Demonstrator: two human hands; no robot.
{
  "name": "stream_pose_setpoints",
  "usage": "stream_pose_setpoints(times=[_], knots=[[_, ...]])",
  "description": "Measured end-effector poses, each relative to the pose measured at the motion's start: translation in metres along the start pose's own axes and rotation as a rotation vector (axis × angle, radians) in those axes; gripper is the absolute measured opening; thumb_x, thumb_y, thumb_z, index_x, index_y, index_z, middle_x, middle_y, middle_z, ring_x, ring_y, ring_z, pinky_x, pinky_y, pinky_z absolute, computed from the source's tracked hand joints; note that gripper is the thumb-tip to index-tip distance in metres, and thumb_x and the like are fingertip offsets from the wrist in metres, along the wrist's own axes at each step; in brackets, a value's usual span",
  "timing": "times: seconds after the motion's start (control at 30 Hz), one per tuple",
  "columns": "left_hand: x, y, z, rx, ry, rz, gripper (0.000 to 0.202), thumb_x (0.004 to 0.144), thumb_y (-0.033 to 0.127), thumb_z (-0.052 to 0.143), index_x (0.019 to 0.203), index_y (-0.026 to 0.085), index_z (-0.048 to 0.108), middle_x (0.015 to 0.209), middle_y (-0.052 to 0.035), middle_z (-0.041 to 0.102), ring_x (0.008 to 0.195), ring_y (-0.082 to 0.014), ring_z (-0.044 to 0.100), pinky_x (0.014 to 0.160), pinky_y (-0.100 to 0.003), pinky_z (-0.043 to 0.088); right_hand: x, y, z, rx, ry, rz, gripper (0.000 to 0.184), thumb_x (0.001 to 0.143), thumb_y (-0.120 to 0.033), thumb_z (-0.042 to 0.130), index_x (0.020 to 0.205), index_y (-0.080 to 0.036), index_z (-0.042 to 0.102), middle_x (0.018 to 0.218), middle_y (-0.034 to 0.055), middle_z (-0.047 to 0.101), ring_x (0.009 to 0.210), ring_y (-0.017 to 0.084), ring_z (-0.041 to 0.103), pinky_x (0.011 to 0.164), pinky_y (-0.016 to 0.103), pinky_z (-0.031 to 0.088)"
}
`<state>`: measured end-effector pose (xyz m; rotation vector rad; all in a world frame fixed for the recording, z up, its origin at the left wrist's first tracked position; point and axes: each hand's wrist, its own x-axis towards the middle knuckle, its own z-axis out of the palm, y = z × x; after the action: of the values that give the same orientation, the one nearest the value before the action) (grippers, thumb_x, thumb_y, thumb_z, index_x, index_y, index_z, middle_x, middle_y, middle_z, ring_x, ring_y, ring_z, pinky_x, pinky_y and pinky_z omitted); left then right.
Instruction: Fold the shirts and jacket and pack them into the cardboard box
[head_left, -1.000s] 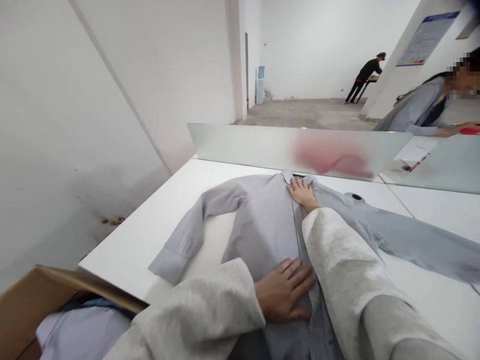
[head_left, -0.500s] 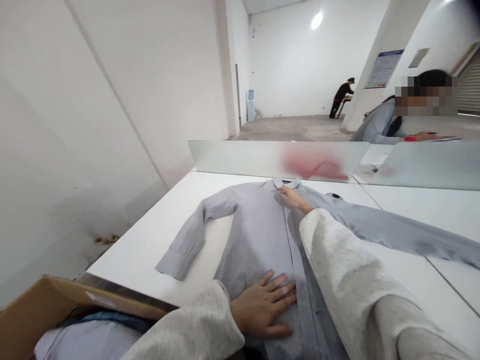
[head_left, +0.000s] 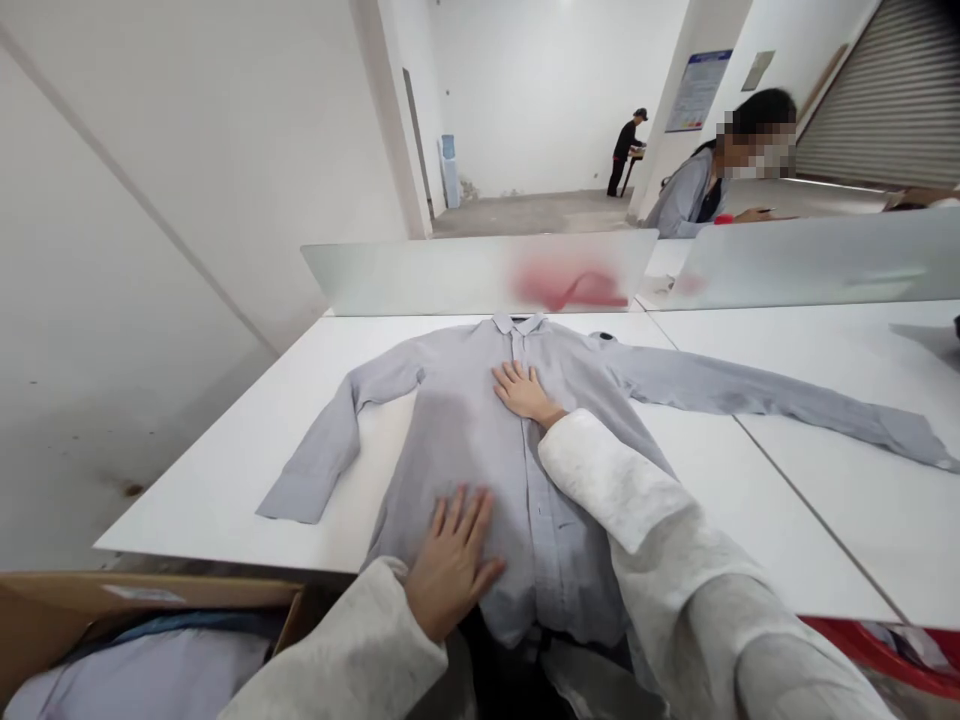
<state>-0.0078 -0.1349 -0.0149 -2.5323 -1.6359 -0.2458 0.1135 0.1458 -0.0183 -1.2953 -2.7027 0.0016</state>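
A grey long-sleeved shirt (head_left: 465,420) lies front up on the white table (head_left: 247,450), sleeves spread to both sides, its hem hanging over the near edge. My left hand (head_left: 452,560) rests flat on the lower left front, fingers spread. Flat on the chest, just below the collar and beside the button strip, lies my right hand (head_left: 523,390). Both arms wear pale fleece sleeves. Neither hand grips anything.
A cardboard box (head_left: 142,610) with folded blue cloth stands at the lower left. Frosted glass dividers (head_left: 420,272) run along the table's far edge. A seated person (head_left: 694,185) works beyond them; another person (head_left: 627,150) stands far back. A red bin edge (head_left: 885,650) shows lower right.
My right hand has slid down from the collar to the chest. My left hand has shifted left on the lower front. The view has moved back, showing the whole shirt.
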Motion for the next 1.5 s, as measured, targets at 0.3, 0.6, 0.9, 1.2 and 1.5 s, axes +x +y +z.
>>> stream_pose_setpoints(times=[0.3,0.6,0.9,1.2,1.5], knots=[[-0.101,0.001,0.026,0.153,0.235,-0.464,0.074,0.088,0.042,0.040,0.150,0.024,0.003,0.141,-0.0098,0.045,0.132,-0.0325,0.037,0.107,-0.053,0.026,0.006,0.009,0.004,0.025,-0.015,0.004,0.053,0.097,-0.038,0.022,0.144,-0.017,0.031,0.151,0.0118,0.027,0.139,0.032,0.017,0.107,0.059,0.018],[-0.115,-0.012,0.019,0.088,0.592,-0.556,0.031,0.083,0.017,0.055,0.113,0.023,0.061,0.099,-0.0085,0.065,0.090,-0.0221,0.063,0.081,-0.034,0.050,0.004,0.012,0.004,0.021,-0.021,-0.001,0.054,0.096,-0.039,0.021,0.144,-0.018,0.033,0.151,0.0117,0.028,0.138,0.034,0.020,0.106,0.060,0.021],[-0.144,-0.015,-0.001,0.116,0.578,-0.543,0.026,0.083,0.008,0.050,0.097,0.022,0.066,0.087,-0.0048,0.066,0.078,-0.0144,0.064,0.075,-0.025,0.052,0.003,0.011,0.004,0.000,-0.024,-0.008,0.055,0.096,-0.040,0.019,0.144,-0.017,0.032,0.150,0.0119,0.028,0.139,0.034,0.020,0.106,0.060,0.022],[-0.134,-0.107,-0.090,0.138,0.218,-0.720,0.037,0.086,0.037,0.041,0.111,0.021,0.063,0.096,-0.0053,0.070,0.085,-0.0219,0.065,0.078,-0.033,0.051,0.021,0.019,-0.009,-0.030,-0.314,0.002,0.059,0.095,-0.045,0.017,0.147,-0.019,0.021,0.154,0.0118,0.016,0.140,0.033,0.014,0.106,0.060,0.021],[-0.087,-0.175,-0.028,0.068,-0.262,-0.886,0.054,0.085,0.046,0.045,0.135,0.023,0.046,0.142,-0.0060,0.045,0.129,-0.0302,0.041,0.105,-0.044,0.032,0.032,-0.061,-0.025,-0.013,-0.157,-0.125,0.063,0.094,-0.054,0.015,0.147,-0.021,0.023,0.151,0.0132,0.026,0.137,0.034,0.024,0.106,0.057,0.021]])
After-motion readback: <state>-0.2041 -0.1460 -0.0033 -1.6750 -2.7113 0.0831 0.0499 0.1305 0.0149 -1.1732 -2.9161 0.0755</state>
